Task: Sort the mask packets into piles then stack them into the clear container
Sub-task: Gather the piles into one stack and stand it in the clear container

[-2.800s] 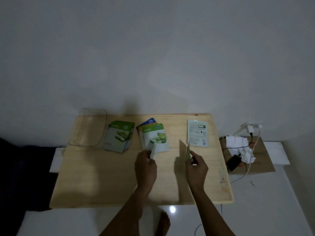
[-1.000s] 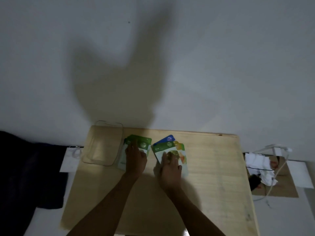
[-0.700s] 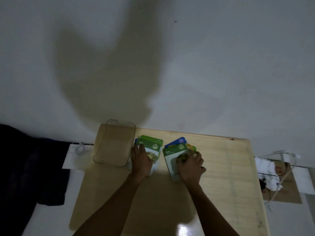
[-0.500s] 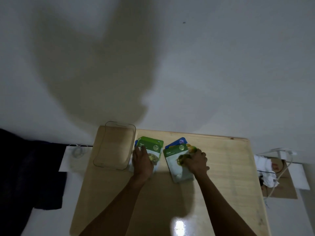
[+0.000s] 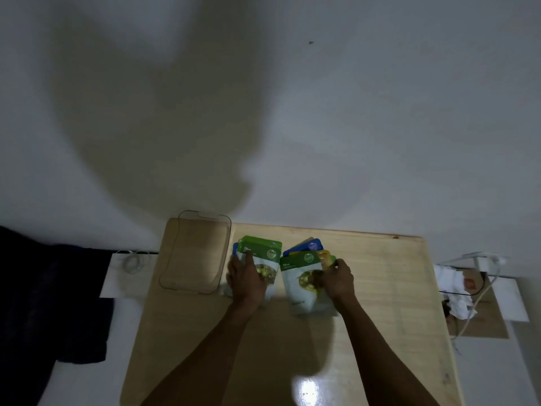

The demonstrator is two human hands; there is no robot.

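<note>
In the head view, the sorting step is judged nearly done: two piles are being squared on the table (image 5: pixel 380 288). The left hand (image 5: pixel 246 281) lies flat, fingers spread, on the left pile (image 5: pixel 263 254) beside the clear container (image 5: pixel 194 256). The right pile (image 5: pixel 295 284) is pinched at its edge by the right hand (image 5: pixel 336 281). Lifting a pile into the container is called for next.

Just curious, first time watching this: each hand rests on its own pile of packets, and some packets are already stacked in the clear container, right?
Not quite. In the head view the clear container holds no packets yet. The left hand and right hand each rest on a pile.
</note>
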